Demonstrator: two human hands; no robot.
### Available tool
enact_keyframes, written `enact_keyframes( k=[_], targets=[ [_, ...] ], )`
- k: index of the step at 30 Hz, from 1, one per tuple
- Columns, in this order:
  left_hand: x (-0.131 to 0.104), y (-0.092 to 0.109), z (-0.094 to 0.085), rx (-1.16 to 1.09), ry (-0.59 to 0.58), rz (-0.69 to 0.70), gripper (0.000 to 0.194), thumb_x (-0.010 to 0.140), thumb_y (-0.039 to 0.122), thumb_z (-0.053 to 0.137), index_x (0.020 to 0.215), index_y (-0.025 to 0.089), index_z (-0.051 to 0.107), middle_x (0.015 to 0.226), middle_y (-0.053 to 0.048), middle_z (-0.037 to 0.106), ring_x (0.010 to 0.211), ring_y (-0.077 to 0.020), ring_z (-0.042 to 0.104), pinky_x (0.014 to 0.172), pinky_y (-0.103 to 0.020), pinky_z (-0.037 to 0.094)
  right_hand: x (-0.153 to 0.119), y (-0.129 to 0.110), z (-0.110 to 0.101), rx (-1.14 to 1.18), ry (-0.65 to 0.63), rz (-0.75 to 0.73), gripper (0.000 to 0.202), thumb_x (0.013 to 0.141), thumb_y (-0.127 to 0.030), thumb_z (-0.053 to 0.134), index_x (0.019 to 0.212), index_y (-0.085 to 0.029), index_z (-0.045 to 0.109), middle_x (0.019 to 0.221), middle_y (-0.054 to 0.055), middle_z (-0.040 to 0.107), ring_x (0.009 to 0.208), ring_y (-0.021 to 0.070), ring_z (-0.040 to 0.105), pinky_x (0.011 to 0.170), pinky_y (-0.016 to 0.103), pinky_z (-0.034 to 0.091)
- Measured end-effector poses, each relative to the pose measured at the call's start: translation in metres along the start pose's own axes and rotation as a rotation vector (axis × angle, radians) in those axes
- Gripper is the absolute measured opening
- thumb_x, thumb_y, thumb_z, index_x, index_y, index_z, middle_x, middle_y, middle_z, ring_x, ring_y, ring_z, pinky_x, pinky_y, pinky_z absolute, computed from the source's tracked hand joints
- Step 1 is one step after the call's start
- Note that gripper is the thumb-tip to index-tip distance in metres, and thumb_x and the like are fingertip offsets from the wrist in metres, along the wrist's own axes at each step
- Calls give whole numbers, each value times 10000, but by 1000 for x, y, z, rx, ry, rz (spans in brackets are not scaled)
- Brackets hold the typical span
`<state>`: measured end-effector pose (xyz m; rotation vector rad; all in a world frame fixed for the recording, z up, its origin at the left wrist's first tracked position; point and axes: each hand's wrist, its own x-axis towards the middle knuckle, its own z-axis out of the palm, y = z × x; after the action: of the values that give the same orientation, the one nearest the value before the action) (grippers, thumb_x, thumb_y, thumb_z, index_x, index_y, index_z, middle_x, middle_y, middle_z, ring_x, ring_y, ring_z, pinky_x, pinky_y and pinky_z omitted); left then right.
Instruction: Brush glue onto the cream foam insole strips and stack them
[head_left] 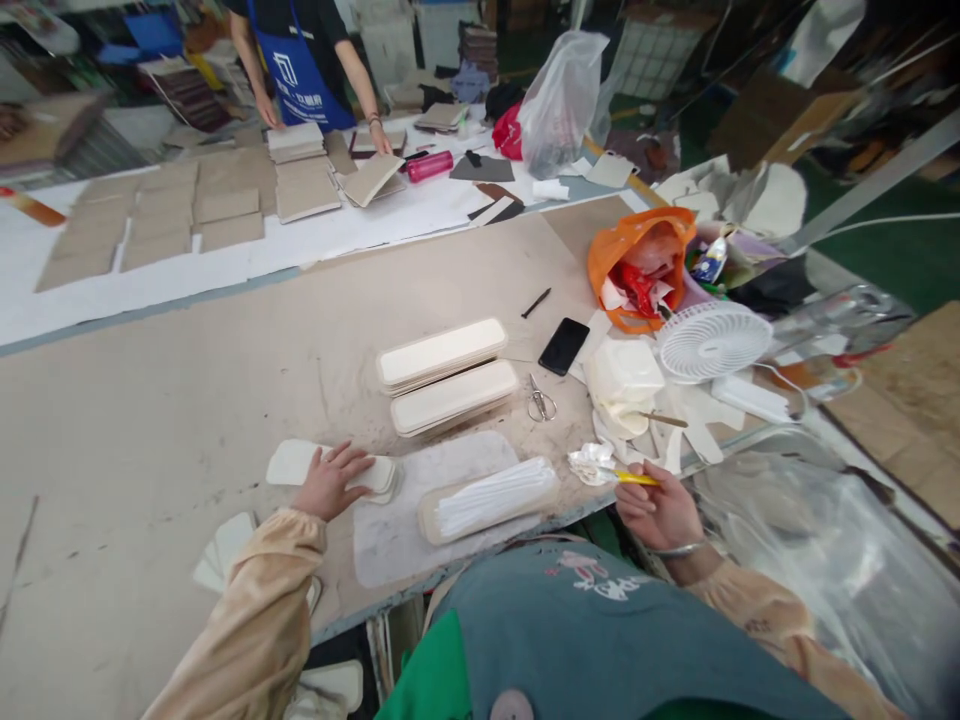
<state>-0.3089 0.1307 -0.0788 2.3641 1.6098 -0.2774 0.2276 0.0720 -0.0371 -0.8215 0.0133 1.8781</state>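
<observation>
My left hand (334, 480) lies with its fingers spread on white rounded strips (289, 463) at the left of a pale sheet (390, 550). In my right hand (660, 508) is a yellow-handled brush (634, 478), its tip at a white crumpled lump (591, 463) by the table's near edge. Between the hands, a beige rounded piece (429, 515) bears a bundle of thin white strips (495, 497). Beyond it are two stacks of long rounded pieces, a farther one (442, 352) and a nearer one (454, 397). More white pieces (225, 550) fan out near my left sleeve.
Scissors (541, 400), a black phone (564, 346), a pen (536, 302), a white container (626, 372), a fan (715, 340) and an orange bag (600, 265) are at the right. Across the table, a person in a blue apron (296, 65) handles beige panels (371, 180).
</observation>
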Motion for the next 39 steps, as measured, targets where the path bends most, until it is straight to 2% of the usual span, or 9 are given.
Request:
enact_keyframes(
  k=[4,9,13,18,21,24,28,33,39],
  targets=[
    [4,-13,4,-75,-34,23,416,788,516,538,1126,296,640,1275,-83,577,1241,-334,446,988,-564,343,-6,-5,-9,3,21,5,152,856,-297,514,762,-185,558,512,-43,422,397,29,355,391,127,341],
    [10,-22,7,-188,30,75,501,807,608,415,971,236,709,1177,-102,638,1106,-270,570,941,-409,463,-11,-10,-18,33,-4,11,149,859,-284,518,763,-180,566,513,-39,442,395,30,372,385,127,343],
    [9,-18,5,-150,74,38,542,790,593,436,1095,196,647,1153,-130,635,1052,-266,593,917,-398,475,-14,-13,-25,107,-56,25,142,869,-260,504,770,-175,560,524,-44,452,402,29,396,392,126,361],
    [4,-25,15,-99,131,56,435,778,517,483,1015,196,654,1088,-137,639,1001,-270,599,907,-391,460,-16,-15,-31,266,-129,21,124,860,-244,512,758,-180,545,476,-77,393,374,28,389,363,109,349],
    [6,-31,21,-19,158,35,405,770,494,509,1040,217,630,1114,-130,630,1024,-299,576,910,-451,431,-15,-15,-30,333,-151,3,110,840,-239,540,746,-182,544,457,-87,375,351,29,373,339,103,341],
    [7,-23,13,43,162,-2,389,765,460,524,1044,211,630,1128,-142,627,1101,-355,527,912,-531,390,-16,-14,-24,349,-116,12,117,832,-241,554,732,-180,539,446,-86,378,334,31,359,320,103,336],
    [4,1,-11,37,54,-56,346,754,415,562,1006,197,654,1113,-141,637,1157,-384,479,946,-594,317,-23,-11,-15,308,-46,39,128,845,-245,533,728,-200,505,451,-81,383,343,41,360,334,113,358],
    [4,10,-22,43,10,-119,357,729,408,611,1040,234,638,1187,-120,594,1219,-341,421,991,-565,285,-26,-10,-16,110,13,17,123,849,-245,528,734,-234,484,481,-72,353,360,59,324,350,148,367],
    [0,16,-31,14,5,-116,187,747,377,602,856,230,641,1041,-78,636,1145,-303,470,1012,-570,231,-24,-7,-16,99,52,28,99,823,-238,549,745,-228,489,494,-67,337,369,54,312,355,156,378]
  ],
)
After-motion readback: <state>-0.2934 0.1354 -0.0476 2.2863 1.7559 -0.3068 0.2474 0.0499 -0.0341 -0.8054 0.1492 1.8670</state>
